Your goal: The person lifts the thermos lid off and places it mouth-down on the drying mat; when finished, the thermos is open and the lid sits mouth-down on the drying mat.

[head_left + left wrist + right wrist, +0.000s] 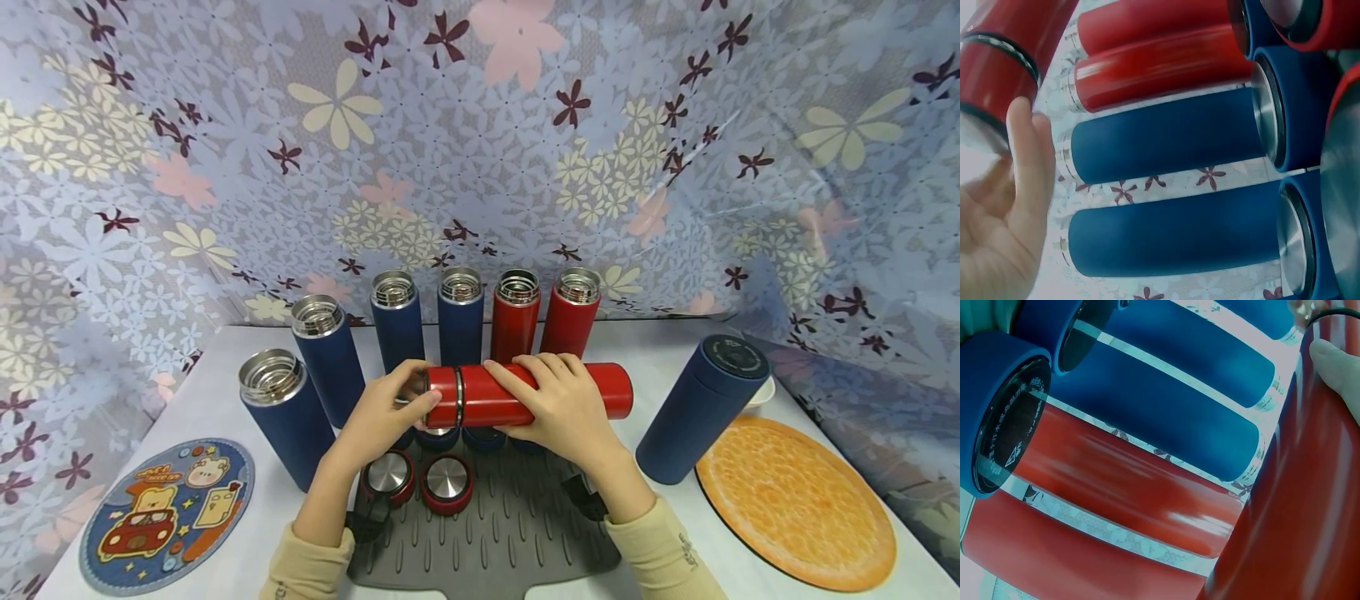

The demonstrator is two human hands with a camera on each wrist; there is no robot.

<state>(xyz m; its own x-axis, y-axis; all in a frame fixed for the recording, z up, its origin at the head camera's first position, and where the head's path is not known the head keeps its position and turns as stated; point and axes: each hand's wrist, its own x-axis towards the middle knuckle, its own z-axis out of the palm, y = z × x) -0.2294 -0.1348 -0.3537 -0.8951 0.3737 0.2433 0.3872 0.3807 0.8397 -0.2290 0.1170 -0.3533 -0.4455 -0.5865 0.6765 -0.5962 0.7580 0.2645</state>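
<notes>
A red thermos bottle (487, 396) is held sideways above the grey mat (510, 533), its lid end to the left. My left hand (378, 417) pinches the red lid (442, 397) between thumb and fingers; some fingers are hidden behind it. Around the bottle's body my right hand (562, 404) is wrapped, thumb towards the lid. A dark and silver ring marks the seam between lid and body. Two red lids (446, 483) with steel discs lie on the mat below my left hand. Partly covered by the bottle are blue lids (1272, 109).
Behind the hands stand lidless blue bottles (461, 321) and red bottles (570, 321); more blue bottles (281, 417) stand left. At right a capped blue bottle (701, 408) is beside an orange round mat (802, 500), a white dish (762, 392) behind it. A cartoon round mat (168, 517) lies left.
</notes>
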